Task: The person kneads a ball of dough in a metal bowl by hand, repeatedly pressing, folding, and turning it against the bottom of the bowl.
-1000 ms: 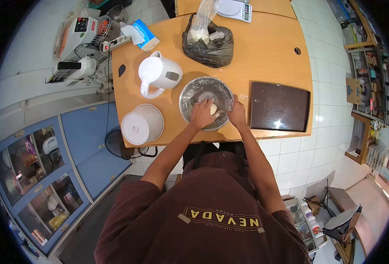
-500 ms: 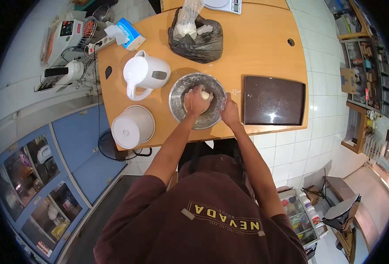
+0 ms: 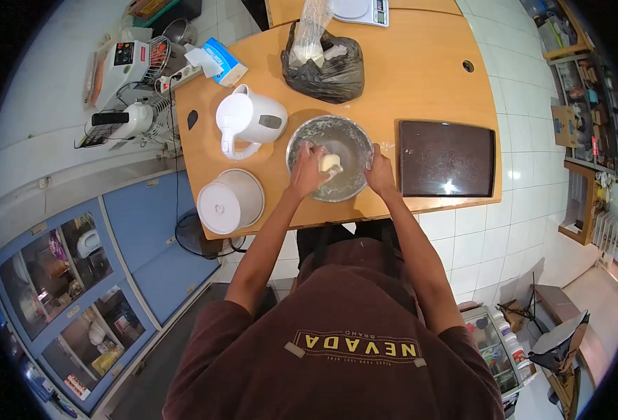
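Observation:
A metal bowl [image 3: 354, 183] with floury smears on its inner wall stands near the table's front edge. Inside it my left hand [image 3: 307, 171] has its fingers curled round a pale lump of dough [image 3: 329, 163], which shows at the hand's right side. My right hand [image 3: 380, 172] grips the bowl's right rim, thumb and fingers pressed on the edge.
Left of the bowl are a white kettle [image 3: 258, 120] and a white lidded tub [image 3: 242, 199]. A dark tray [image 3: 447, 159] lies to the right. Behind stand a black plastic bag [image 3: 340, 77], a white scale [image 3: 358, 10] and a tissue box [image 3: 226, 64].
The whole view has shifted, so the table things appear farther right. My left hand has moved toward the bowl's left side, and more of the dough shows. My right hand stays on the rim.

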A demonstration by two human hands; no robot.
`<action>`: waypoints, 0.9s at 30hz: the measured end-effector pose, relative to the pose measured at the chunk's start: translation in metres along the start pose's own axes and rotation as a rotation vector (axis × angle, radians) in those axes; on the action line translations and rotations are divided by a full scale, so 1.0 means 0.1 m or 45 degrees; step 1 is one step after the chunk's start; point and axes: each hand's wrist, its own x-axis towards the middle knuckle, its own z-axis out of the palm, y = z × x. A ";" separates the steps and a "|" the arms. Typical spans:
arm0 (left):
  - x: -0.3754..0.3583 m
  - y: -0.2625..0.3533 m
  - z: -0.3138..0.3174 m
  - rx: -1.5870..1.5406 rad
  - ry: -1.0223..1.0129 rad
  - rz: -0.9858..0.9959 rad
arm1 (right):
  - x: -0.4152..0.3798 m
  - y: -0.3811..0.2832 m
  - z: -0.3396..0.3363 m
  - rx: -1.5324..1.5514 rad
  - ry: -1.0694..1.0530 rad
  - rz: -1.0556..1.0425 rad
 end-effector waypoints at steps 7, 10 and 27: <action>0.03 0.17 -0.03 0.321 -0.413 -0.047 | 0.00 -0.07 -0.01 -0.046 -0.071 0.051; 0.04 0.21 0.06 0.513 -0.333 0.162 | -0.02 -0.12 -0.03 -0.040 -0.097 0.058; 0.26 0.07 0.59 0.504 -0.173 0.094 | -0.13 -0.13 0.08 -0.029 -0.073 0.048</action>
